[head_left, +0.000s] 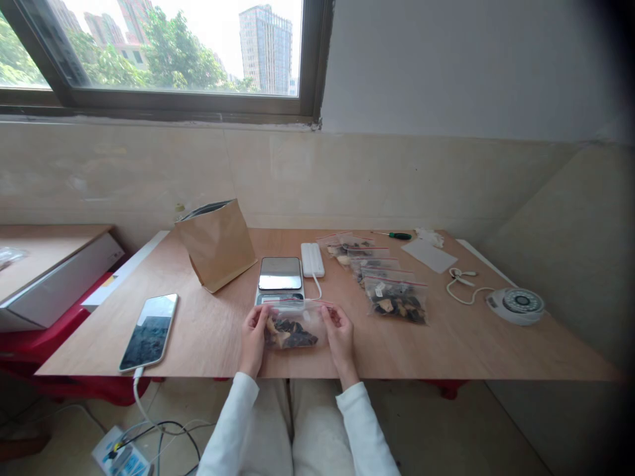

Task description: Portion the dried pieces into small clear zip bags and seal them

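Between my two hands is a clear zip bag [292, 332] with dark and tan dried pieces in it, perhaps dried fungus. My left hand [254, 336] pinches its upper left corner, and my right hand [340, 336] pinches the upper right corner. The bag's zip edge lies across the top, close in front of a small digital scale [280, 274] with a shiny square plate. Several similar filled zip bags [399, 304] overlap in a row to the right of my hands. A brown paper pouch [217, 244] stands tilted behind my left hand, its top open.
A phone [150, 330] on a charging cable lies at the left front edge. Beside the scale is a white power bank [312, 259]. Farther right are a green-handled screwdriver [399, 236], a white card [429, 255] and a round white corded device [516, 305]. A wall [397, 178] borders the back.
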`<state>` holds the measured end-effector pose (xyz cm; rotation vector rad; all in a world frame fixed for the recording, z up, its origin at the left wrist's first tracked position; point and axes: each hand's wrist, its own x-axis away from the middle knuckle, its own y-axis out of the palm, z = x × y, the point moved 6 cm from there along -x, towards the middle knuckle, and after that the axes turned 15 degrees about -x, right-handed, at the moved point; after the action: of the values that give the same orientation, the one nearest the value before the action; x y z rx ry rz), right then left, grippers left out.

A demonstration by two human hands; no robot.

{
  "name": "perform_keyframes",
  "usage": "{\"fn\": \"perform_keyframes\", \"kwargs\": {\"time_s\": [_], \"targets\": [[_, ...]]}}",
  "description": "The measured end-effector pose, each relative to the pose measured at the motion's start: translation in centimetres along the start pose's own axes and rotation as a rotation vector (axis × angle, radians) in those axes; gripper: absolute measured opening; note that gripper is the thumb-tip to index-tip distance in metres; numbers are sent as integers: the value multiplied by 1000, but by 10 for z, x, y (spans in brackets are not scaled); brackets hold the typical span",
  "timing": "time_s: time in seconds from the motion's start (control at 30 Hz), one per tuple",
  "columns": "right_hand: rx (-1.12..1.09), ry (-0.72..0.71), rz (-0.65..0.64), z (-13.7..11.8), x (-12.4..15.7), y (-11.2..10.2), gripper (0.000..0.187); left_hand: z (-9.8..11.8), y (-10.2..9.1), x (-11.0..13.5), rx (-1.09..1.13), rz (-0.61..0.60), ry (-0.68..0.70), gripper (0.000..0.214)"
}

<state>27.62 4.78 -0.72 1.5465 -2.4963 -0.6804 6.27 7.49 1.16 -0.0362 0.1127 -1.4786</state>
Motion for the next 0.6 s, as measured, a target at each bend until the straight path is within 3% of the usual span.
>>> {"fn": "perform_keyframes", "kwargs": {"time_s": [0.6], "targets": [[46, -26, 57, -11, 2, -3, 33, 6, 1, 0, -90, 43, 71, 29]]}}
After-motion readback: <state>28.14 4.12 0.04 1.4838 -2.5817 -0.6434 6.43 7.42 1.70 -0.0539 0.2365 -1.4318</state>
